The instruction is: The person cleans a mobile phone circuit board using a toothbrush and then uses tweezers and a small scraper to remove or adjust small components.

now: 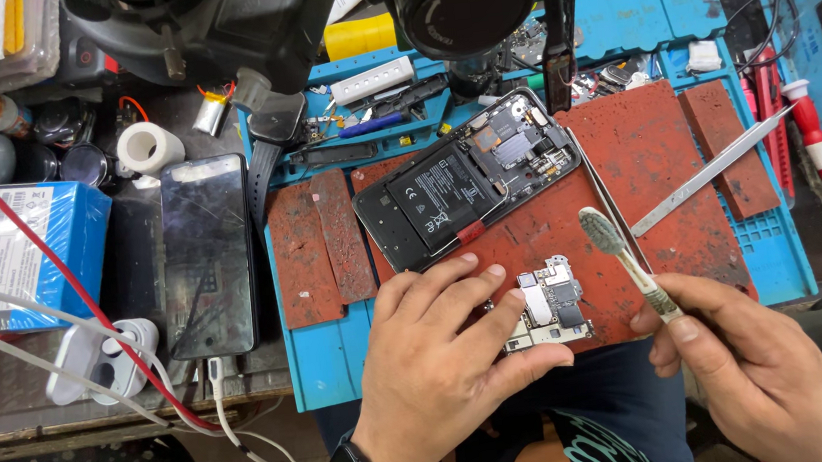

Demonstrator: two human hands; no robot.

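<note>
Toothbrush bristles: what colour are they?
Greyish-white, seen in the head view, on the toothbrush held by the right hand.

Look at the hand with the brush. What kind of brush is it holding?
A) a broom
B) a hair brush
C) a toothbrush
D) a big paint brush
C: the right hand grips a toothbrush by its handle, its small bristled head raised over the red mat, beside the circuit board that the left hand steadies.
</note>
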